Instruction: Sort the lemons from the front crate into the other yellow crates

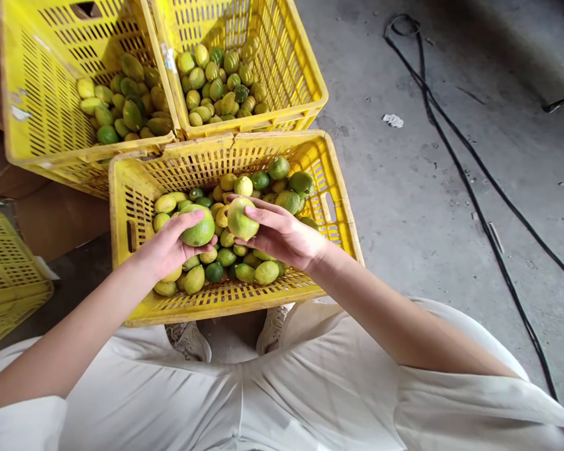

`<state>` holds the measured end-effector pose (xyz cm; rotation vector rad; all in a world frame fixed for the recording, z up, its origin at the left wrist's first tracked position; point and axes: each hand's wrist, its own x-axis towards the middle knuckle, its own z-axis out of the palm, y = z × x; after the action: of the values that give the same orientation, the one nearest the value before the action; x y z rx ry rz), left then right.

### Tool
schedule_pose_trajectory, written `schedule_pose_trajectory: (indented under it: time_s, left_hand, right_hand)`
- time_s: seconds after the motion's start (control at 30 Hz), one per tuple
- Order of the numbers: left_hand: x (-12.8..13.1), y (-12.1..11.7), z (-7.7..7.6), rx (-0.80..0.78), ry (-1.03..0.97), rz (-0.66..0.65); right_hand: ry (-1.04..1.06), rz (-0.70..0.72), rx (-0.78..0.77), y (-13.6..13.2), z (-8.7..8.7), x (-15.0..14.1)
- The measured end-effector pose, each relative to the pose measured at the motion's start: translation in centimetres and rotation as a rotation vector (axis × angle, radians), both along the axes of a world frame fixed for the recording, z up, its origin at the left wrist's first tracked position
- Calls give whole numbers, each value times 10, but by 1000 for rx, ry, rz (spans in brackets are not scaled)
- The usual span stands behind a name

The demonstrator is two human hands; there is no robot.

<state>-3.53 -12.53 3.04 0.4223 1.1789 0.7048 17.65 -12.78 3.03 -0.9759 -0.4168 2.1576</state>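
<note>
My left hand (172,241) is closed around a green lemon (198,227), thumb on top and fingers beneath. In my right hand (282,233) is a paler, yellow-green lemon (242,218), gripped between the thumb and the fingers behind it. Both fruits are held close together, slightly apart, over the near yellow crate (178,311). Inside that crate lie many loose lemons, from dark green to yellow, such as a yellow one (194,279) below my left hand and a dark green one (301,182) at the right. My hands and the held fruits hide part of the pile.
Two more yellow crates, one at the back left (32,134) and one at the back middle (305,94), hold lemons and touch the near crate's far side. Another yellow crate (9,263) stands at the left by brown cardboard (66,216). A black cable (470,181) runs across the concrete floor.
</note>
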Motion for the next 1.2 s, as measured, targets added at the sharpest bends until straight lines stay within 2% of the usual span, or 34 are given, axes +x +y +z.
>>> schedule_pose_trajectory:
  time_s: [0.23,0.43,0.53,0.67,0.77,0.93,1.13,1.2]
  left_hand:
    - [-5,0,-2,41,-56,-89]
    - [-2,2,3,-14,-174,4]
    - [0,1,2,18,-126,6]
    - [-2,0,-2,31,-47,-28]
    - [-4,-2,-3,37,-17,-18]
    - [-2,-4,1,72,-37,-59]
    - [2,3,9,-19,-132,89]
    - [2,4,8,-25,-145,98]
  right_hand:
    - [15,5,-54,-1,1,-3]
    - [18,-97,-129,6,-1,1]
    - [13,-107,-89,7,-4,4]
    - [-30,-38,-53,3,-6,2]
    - [-36,-28,-92,1,-4,-1]
    - [-51,-100,-170,2,-3,-4]
    - [-69,-258,-85,5,-4,-4]
    - [-44,-261,-90,6,-3,-2]
